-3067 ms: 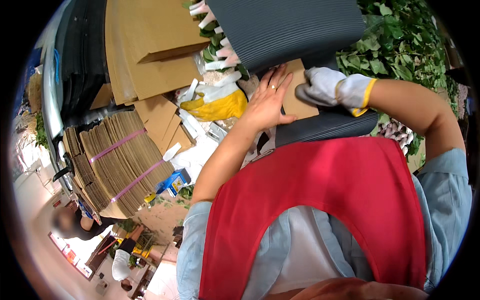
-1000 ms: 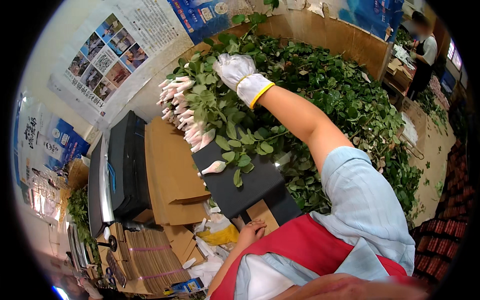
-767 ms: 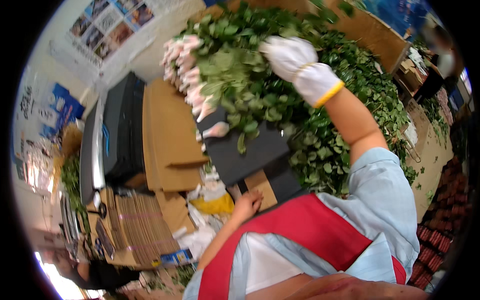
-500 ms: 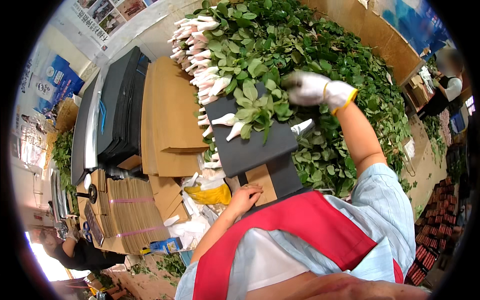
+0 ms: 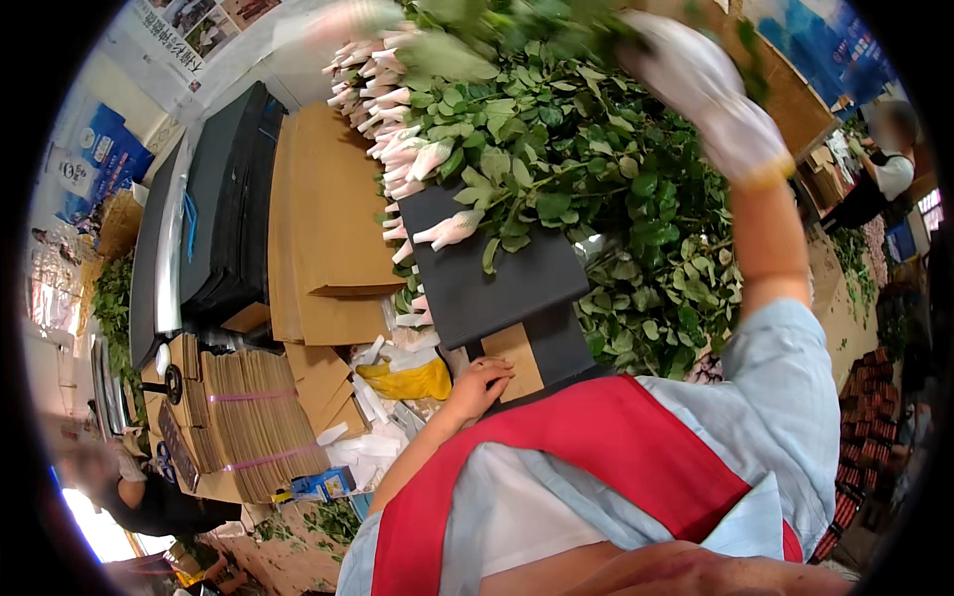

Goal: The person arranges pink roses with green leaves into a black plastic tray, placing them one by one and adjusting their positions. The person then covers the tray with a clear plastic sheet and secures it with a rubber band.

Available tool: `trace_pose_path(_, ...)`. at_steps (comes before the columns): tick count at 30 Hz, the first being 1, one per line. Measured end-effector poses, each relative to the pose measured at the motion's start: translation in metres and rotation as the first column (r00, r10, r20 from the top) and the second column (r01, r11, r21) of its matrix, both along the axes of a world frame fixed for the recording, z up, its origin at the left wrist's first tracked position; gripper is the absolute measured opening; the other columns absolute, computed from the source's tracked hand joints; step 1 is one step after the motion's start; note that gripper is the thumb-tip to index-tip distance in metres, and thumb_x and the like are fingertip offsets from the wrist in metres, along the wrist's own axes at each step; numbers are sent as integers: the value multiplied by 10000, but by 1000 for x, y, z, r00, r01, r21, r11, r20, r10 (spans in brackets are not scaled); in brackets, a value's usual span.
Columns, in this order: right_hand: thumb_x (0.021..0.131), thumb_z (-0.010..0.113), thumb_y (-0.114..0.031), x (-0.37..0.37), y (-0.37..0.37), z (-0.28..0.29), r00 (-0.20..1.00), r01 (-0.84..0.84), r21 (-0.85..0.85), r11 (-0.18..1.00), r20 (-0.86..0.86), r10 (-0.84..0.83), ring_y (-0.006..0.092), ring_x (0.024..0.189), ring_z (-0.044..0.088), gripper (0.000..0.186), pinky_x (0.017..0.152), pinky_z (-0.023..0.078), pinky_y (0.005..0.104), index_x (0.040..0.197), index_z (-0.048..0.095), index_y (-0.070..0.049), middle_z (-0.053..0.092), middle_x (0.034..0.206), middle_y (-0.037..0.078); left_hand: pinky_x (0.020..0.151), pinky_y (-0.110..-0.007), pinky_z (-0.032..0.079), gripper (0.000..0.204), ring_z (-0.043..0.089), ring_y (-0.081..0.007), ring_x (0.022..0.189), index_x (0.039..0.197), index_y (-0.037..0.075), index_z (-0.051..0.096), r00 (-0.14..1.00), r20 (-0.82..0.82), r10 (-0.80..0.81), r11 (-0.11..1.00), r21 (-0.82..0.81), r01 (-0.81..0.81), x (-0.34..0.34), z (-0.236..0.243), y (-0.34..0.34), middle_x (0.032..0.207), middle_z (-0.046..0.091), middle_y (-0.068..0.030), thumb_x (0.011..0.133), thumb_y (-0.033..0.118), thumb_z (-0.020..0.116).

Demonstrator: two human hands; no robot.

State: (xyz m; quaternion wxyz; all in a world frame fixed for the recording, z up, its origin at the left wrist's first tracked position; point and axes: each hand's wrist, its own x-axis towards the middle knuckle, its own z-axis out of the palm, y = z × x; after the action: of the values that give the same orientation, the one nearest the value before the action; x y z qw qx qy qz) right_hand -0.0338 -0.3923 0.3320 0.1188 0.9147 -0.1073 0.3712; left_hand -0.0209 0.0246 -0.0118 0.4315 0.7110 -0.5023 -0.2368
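My left hand (image 5: 482, 382) rests open, fingers slightly bent, on a brown cardboard strip (image 5: 515, 358) over dark grey corrugated board. My right hand (image 5: 686, 74), in a white glove with yellow cuff, is raised at top right, motion-blurred, closed on a rose stem whose leaves (image 5: 447, 45) and pale wrapped bud (image 5: 338, 22) streak across the top. Below it lies a large heap of leafy rose stems (image 5: 626, 199), their white-sleeved buds (image 5: 393, 139) lined along the left side. One bud (image 5: 447, 228) lies on the upper dark board (image 5: 497, 293).
Upright dark sheets (image 5: 224, 199) and brown cardboard (image 5: 328, 209) stand at left, with banded cardboard stacks (image 5: 258, 427), a yellow glove (image 5: 402, 379) and blue box (image 5: 318, 484) nearer. Co-workers (image 5: 884, 169) (image 5: 149, 502) work at both sides. Brick-red stacks (image 5: 860, 437) stand at lower right.
My right hand has risen and moved right from the board to the top of the heap, lifting a blurred stem. My left hand stays on the cardboard, no longer beside the gloved hand as earlier.
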Motion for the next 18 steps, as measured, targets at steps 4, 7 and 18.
trace_pose_path(4,775,703,-163,-138,71,-38,810,35,282,959,-570,138,303,893,692,285,778,571,409,1058,722,-184,712,985,100,967,-340,474,314,623,-229,1136,1163,44,682,899,-438,9,986,154,65,24,-15,-1,1199,680,-91,1009,209,465)
trace_pose_path(7,788,659,-123,-176,95,-158,599,-10,651,759,-604,527,301,927,690,318,793,569,413,1098,709,-176,710,1030,113,977,-308,460,396,622,-187,1112,1178,49,684,363,-932,-17,994,23,105,40,-18,-7,1191,684,-96,1037,213,352)
trace_pose_path(18,838,654,-106,171,-39,-164,765,65,397,915,-609,210,303,1036,670,414,838,553,395,1251,621,-94,661,1238,122,989,-368,460,506,561,-320,1154,1256,127,638,976,-183,-117,975,164,148,14,-26,22,1208,534,-164,767,17,709)
